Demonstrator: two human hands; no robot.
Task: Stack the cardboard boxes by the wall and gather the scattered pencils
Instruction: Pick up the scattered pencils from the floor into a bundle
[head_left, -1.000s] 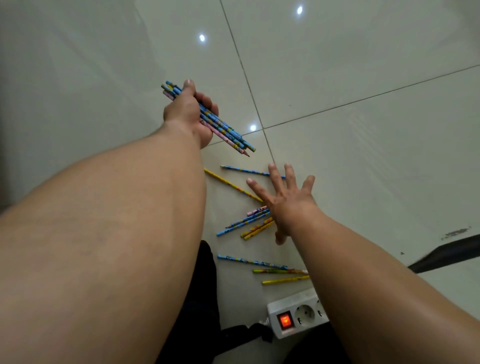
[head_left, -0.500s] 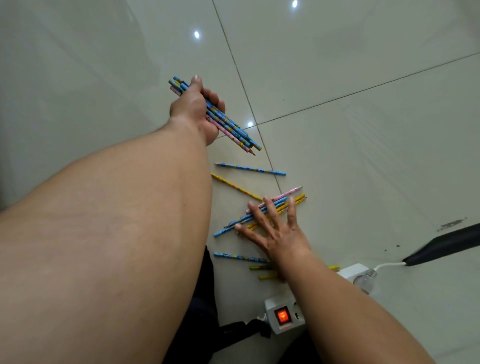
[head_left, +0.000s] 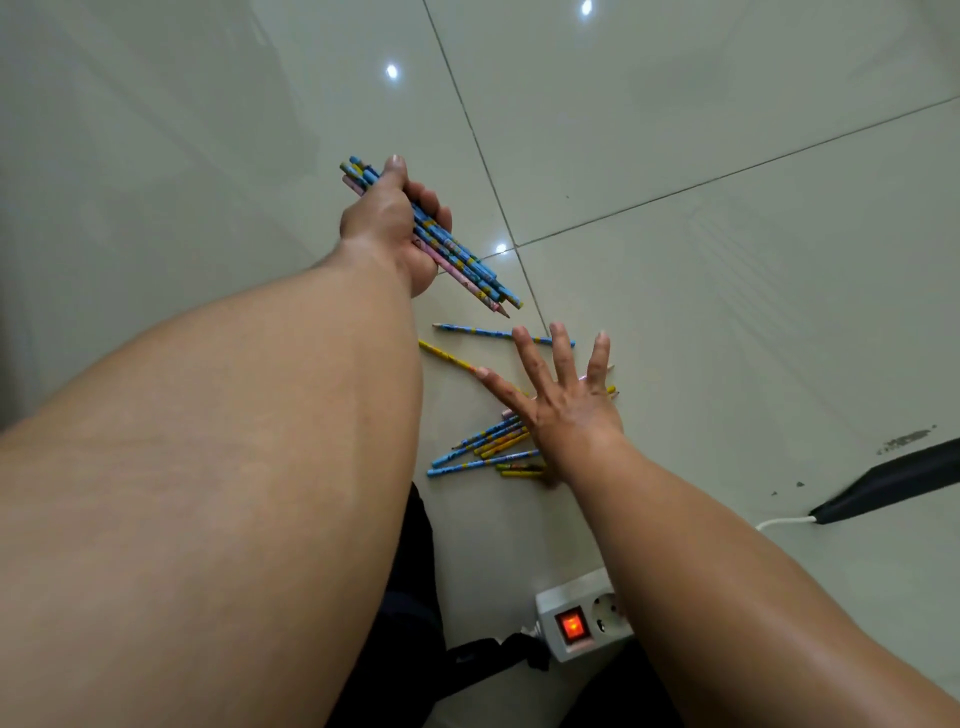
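Observation:
My left hand is closed around a bundle of pencils, mostly blue with one pink, held above the pale tiled floor. My right hand lies flat with fingers spread over a loose pile of blue and yellow pencils on the floor. A single blue pencil lies just beyond its fingertips. One yellow pencil lies slanted beside the index finger. No cardboard boxes are in view.
A white power strip with a lit red switch sits near my right forearm, its black cable trailing left. A dark object with a white cord lies at the right edge. Tile joints cross the glossy floor.
My right hand slid back toward me, dragging the lower pencils up into the pile, then moved forward again over them. My left hand kept its bundle, nearly still.

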